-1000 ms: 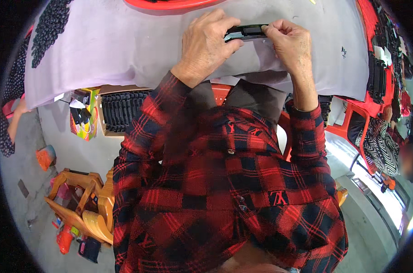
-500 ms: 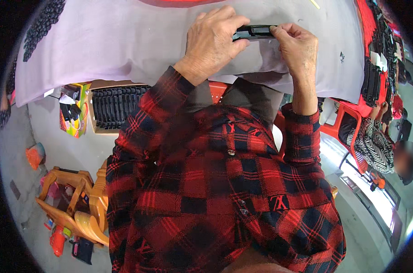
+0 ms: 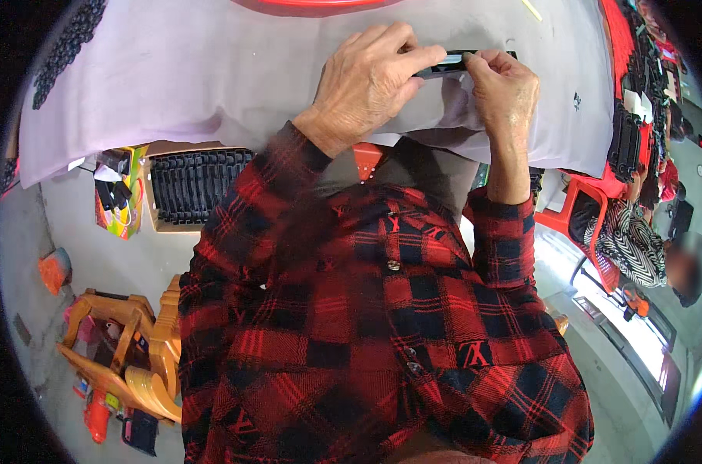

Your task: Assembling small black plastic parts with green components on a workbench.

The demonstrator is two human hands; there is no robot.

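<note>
A long, narrow black plastic part [image 3: 437,69] is held just above the cloth-covered table. My left hand [image 3: 370,83] is closed round its left end, thumb below and forefinger stretched along its top. My right hand [image 3: 505,91] pinches it farther right, thumb and fingertips pressed together on its upper face. A pale glossy strip shows on the part between my fingers. Its right tip sticks out past my right knuckles, and the left end is hidden by my left hand.
A pale cloth covers the table [image 3: 235,62]. At the far edge is a red basin [image 3: 320,6]; small black pieces [image 3: 68,50] are heaped at far left. Below the table stand a carton of black parts [image 3: 200,185] and a wooden chair [image 3: 119,340]. Another person [image 3: 633,240] sits at right.
The black part has shifted slightly right and nearer. My left forefinger now reaches farther along its top, and its right tip shows beyond my right hand.
</note>
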